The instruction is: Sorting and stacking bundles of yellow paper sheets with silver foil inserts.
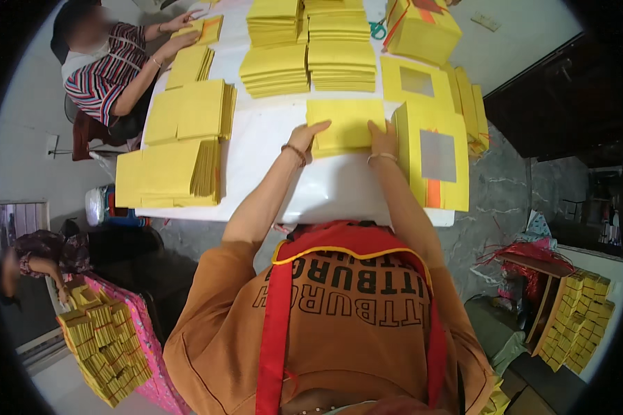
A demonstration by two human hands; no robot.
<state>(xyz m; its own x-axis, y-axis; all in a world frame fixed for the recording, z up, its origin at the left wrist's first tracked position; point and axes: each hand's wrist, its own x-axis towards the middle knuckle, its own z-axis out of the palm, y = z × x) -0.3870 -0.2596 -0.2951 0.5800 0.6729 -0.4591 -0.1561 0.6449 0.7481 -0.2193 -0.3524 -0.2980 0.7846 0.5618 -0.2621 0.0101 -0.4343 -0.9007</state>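
Note:
A small stack of yellow envelopes (347, 124) lies at the near middle of the white table, with its front side slightly raised. My left hand (304, 137) grips its left side, thumb on top and fingers mostly hidden. At the right side, my right hand (383, 140) holds it the same way, thumb over the edge. Just right of that hand stands a tall yellow pile (429, 155) with a grey window patch and an orange band. Beyond it lies another yellow piece (414, 81) with a grey window.
Tall yellow stacks (273, 69) fill the far middle. More stacks (187, 114) line the left side, where a co-worker's hands (180, 41) handle envelopes. Teal scissors (378, 30) lie at the back. Bundled yellow packs (107, 339) sit at lower left beside another person; more (578, 321) are at lower right.

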